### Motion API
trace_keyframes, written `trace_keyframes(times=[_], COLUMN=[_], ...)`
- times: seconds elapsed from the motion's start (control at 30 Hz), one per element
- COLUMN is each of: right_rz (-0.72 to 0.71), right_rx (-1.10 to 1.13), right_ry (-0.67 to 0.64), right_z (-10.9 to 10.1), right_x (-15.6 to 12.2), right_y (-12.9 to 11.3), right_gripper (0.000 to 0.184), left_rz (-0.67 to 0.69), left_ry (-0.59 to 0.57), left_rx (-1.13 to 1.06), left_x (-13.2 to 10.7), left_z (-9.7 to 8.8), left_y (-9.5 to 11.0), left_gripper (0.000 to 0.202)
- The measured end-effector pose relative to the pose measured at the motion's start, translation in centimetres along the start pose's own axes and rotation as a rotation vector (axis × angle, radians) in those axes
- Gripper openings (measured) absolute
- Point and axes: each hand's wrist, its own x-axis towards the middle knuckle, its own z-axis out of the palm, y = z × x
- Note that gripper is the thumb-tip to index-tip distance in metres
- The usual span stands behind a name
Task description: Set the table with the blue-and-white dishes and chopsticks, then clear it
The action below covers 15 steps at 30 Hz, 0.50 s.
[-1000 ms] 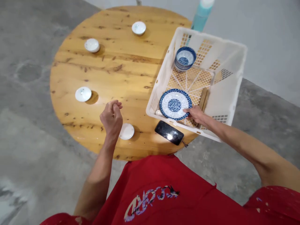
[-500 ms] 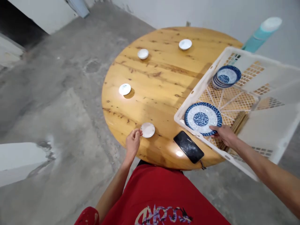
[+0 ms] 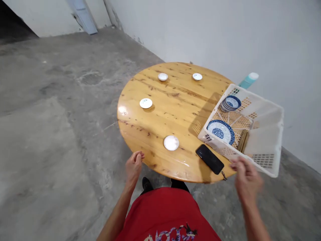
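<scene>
My left hand hovers by the table's near-left edge, fingers curled together, with nothing visible in them. The closest thing to it is a small white saucer lying on the round wooden table. My right hand, blurred by motion, is just outside the near wall of the white plastic basket; its grip cannot be made out. In the basket, blue-and-white plates lie at the near left corner. Behind them stand stacked blue-and-white bowls, and a bundle of chopsticks rests to their right.
Three more small white dishes sit round the table: one at left and two farther back. A black phone lies by the near edge. A teal cylinder with a white top stands behind the basket, near the wall.
My right hand has let go of the plate and come out of the basket toward me. My left hand has drawn back from the near saucer. The view has shifted, taking in more floor and wall.
</scene>
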Motion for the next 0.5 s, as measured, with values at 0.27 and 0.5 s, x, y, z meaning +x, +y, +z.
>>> trace_keyframes(times=[0.27, 0.5], right_rz=[0.234, 0.179], right_rx=[0.122, 0.113], right_ry=[-0.407, -0.523], right_z=[14.5, 21.0], right_x=[-15.6, -18.6], right_y=[-0.9, -5.1], right_gripper=[0.043, 0.034], left_rz=[-0.272, -0.390], left_ry=[0.094, 0.217], left_rx=[-0.068, -0.199], left_x=[-2.5, -3.5], left_z=[-16.4, -23.2], left_y=[-10.2, -14.5], left_gripper=[0.047, 0.045])
